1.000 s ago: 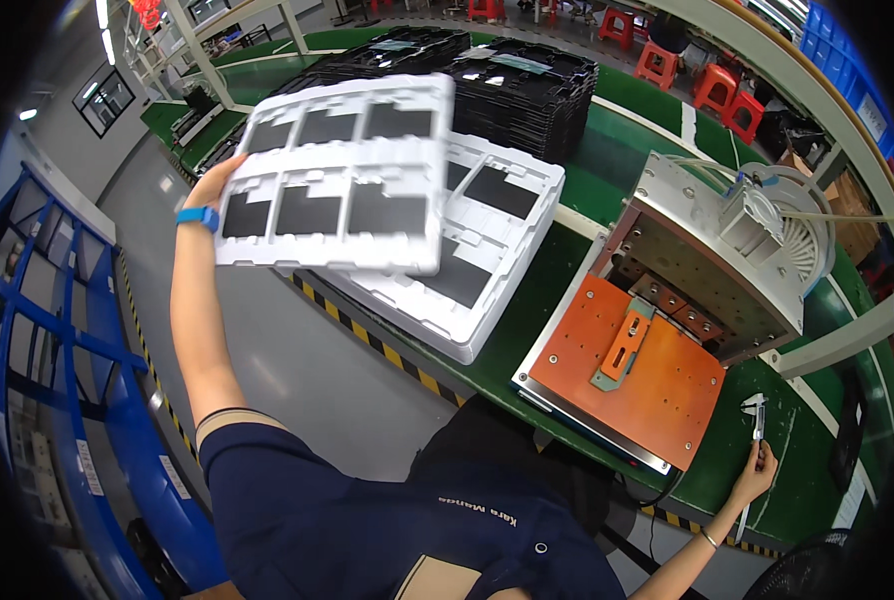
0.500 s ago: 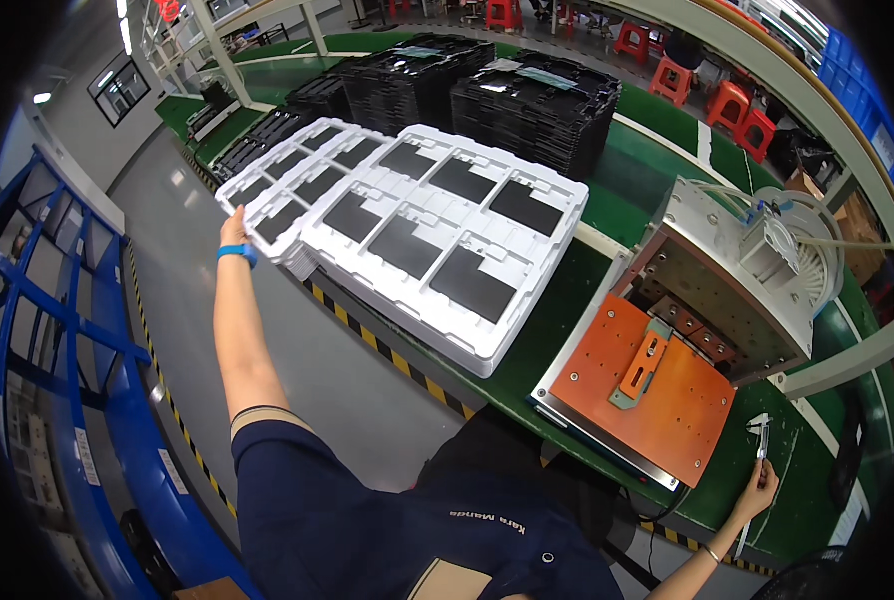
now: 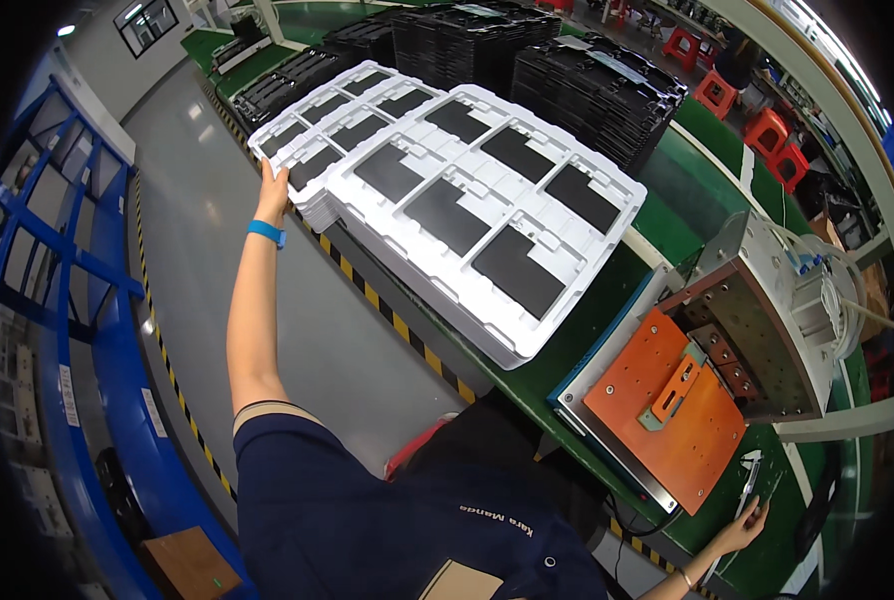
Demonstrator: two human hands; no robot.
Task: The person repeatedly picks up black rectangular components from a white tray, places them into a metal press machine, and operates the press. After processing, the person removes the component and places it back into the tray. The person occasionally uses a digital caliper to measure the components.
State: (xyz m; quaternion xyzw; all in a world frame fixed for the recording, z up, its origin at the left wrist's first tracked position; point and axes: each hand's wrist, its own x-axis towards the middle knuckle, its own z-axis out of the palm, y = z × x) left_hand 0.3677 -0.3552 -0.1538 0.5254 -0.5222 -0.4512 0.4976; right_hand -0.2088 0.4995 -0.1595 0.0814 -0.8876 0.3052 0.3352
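Note:
My left hand (image 3: 272, 188), with a blue wristband, reaches far out to the left. It grips the near corner of a white moulded tray on top of the far stack of white trays (image 3: 339, 120). This tray has several dark rectangular pockets. A second, larger stack of white trays (image 3: 487, 205) lies right beside it on the green bench. My right hand (image 3: 743, 525) is low at the bottom right, by the bench's edge. It holds a small grey hand tool (image 3: 751, 478) pointing upward.
A press fixture with an orange plate (image 3: 667, 405) and a metal housing (image 3: 767, 310) stands on the green bench (image 3: 577, 345). Stacks of black trays (image 3: 597, 80) fill the back. A blue metal rack (image 3: 57, 300) stands left, red stools (image 3: 782, 160) far right.
A second ago my left hand held a white tray up in the air; it has swung left and down, and the tray now lies on the far stack. The right hand stayed put.

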